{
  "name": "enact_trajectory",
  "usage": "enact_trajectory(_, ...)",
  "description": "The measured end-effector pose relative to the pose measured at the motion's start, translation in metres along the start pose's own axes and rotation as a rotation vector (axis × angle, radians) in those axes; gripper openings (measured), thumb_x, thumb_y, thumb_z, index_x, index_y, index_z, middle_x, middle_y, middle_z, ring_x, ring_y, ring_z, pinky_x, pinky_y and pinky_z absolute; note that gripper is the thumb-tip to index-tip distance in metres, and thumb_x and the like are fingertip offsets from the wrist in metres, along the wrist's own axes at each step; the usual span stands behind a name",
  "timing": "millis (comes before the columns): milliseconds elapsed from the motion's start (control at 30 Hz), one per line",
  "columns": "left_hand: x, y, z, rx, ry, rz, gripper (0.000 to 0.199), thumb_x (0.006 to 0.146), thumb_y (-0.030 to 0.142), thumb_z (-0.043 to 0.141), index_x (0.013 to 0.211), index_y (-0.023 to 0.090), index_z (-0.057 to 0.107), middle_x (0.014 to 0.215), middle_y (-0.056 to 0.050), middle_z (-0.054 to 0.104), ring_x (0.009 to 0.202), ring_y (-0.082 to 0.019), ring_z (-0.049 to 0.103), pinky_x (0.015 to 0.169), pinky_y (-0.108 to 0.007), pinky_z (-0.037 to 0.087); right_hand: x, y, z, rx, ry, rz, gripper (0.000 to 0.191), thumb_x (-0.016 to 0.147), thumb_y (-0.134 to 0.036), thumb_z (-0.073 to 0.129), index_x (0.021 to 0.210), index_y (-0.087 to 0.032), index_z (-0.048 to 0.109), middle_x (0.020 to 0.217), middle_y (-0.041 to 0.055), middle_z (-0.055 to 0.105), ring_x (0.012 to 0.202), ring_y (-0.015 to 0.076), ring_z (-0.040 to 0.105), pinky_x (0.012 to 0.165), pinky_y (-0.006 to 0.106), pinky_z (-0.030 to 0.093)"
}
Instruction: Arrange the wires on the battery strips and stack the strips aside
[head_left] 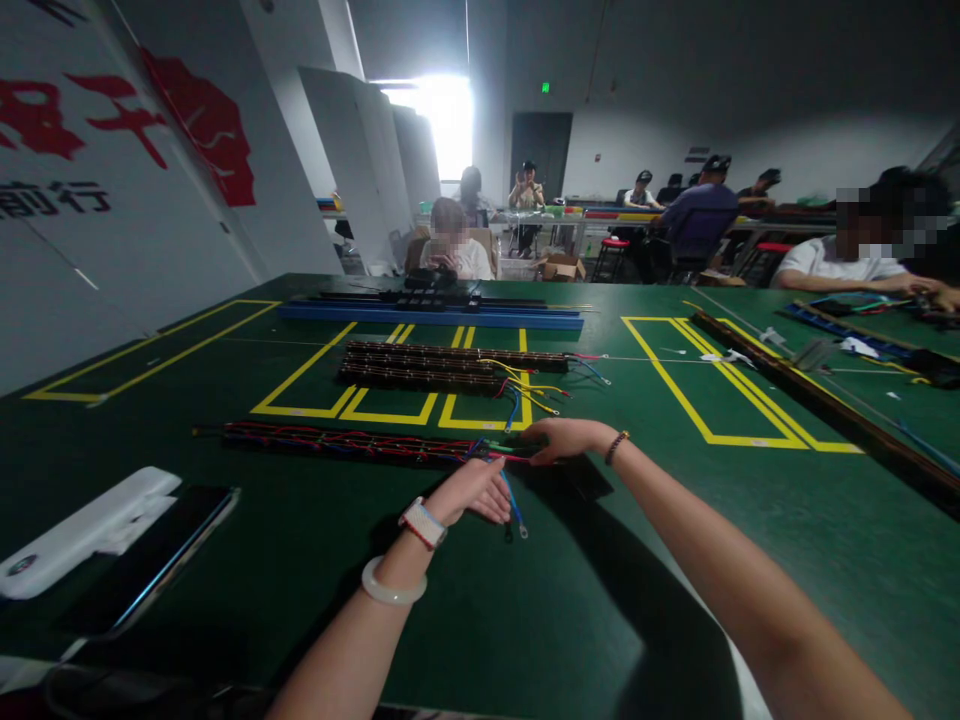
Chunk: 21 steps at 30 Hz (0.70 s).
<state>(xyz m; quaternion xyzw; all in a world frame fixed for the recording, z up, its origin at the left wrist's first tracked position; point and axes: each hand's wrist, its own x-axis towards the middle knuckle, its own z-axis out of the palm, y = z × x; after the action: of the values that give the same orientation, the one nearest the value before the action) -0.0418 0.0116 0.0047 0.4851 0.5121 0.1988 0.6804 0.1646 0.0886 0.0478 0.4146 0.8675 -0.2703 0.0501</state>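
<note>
A long dark wire bundle (pixel 345 443) with red strands lies across the green table (pixel 465 640). At its right end is my left hand (pixel 476 488), thumb and fingers closed around the wires, while blue and black leads with ring lugs (pixel 517 515) hang out below it. Just to the right, my right hand (pixel 559 440) bends over the red wire end, its fingertips partly hidden. Beyond both hands sits a stack of brown bundles (pixel 420 365) with yellow, blue and red leads (pixel 525 382).
A phone (pixel 161 555) and a white device (pixel 86 530) lie at the left. Blue channels (pixel 435 317) stand at the far edge. A long brown strip (pixel 825 405) runs down the right. People sit across and beyond the table.
</note>
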Motion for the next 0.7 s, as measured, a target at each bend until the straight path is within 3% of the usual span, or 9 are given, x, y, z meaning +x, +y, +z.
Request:
enact_trajectory(100, -0.002, -0.001, -0.003, -0.001, -0.046, -0.065, 0.058, 0.084, 0.062, 0.041, 0.069, 0.009, 0.059, 0.061, -0.015, 0.067, 0.055, -0.021, 0.066, 0.057, -0.032, 0.054, 0.011, 0.008, 0.004, 0.015, -0.120, -0.011, 0.054, 0.072, -0.043, 0.068, 0.119, -0.018, 0.061, 0.110, 0.0060, 0.066, 0.089, 0.0178, 0.061, 0.072, 0.024, 0.043)
enact_trajectory(233, 0.001, -0.004, -0.005, -0.019, -0.087, -0.040, 0.054, 0.081, 0.063, 0.047, 0.081, 0.011, 0.057, 0.060, -0.012, 0.067, 0.055, -0.021, 0.066, 0.058, -0.032, 0.053, 0.021, 0.010, 0.009, 0.057, -0.175, -0.038, 0.052, 0.066, -0.043, 0.073, 0.108, -0.014, 0.065, 0.096, 0.0042, 0.068, 0.077, 0.0155, 0.058, 0.062, 0.022, 0.039)
enact_trajectory(367, 0.006, -0.009, 0.002, -0.166, -0.124, 0.028, 0.046, 0.083, 0.054, 0.052, 0.096, 0.010, 0.057, 0.075, -0.013, 0.070, 0.069, -0.021, 0.069, 0.071, -0.034, 0.053, 0.019, 0.002, 0.014, 0.017, -0.138, -0.055, 0.048, 0.064, -0.036, 0.076, 0.103, -0.011, 0.064, 0.088, 0.0032, 0.065, 0.071, 0.0135, 0.053, 0.057, 0.021, 0.035)
enact_trajectory(567, 0.015, -0.018, 0.022, -0.509, 0.038, 0.146, 0.023, 0.087, 0.032, 0.057, 0.084, 0.010, 0.057, 0.078, -0.012, 0.069, 0.074, -0.017, 0.068, 0.083, -0.035, 0.051, 0.003, -0.021, 0.019, -0.073, -0.003, -0.019, 0.038, 0.065, -0.029, 0.074, 0.099, -0.014, 0.063, 0.084, 0.0025, 0.062, 0.066, 0.0122, 0.048, 0.053, 0.022, 0.031)
enact_trajectory(700, 0.017, -0.019, 0.032, -0.641, 0.061, 0.166, 0.008, 0.087, 0.018, 0.055, 0.087, 0.011, 0.059, 0.087, -0.010, 0.069, 0.080, -0.015, 0.067, 0.085, -0.034, 0.051, -0.007, -0.033, 0.021, -0.088, 0.085, -0.014, 0.026, 0.070, -0.027, 0.070, 0.091, -0.015, 0.062, 0.079, 0.0019, 0.062, 0.062, 0.0112, 0.047, 0.050, 0.022, 0.028)
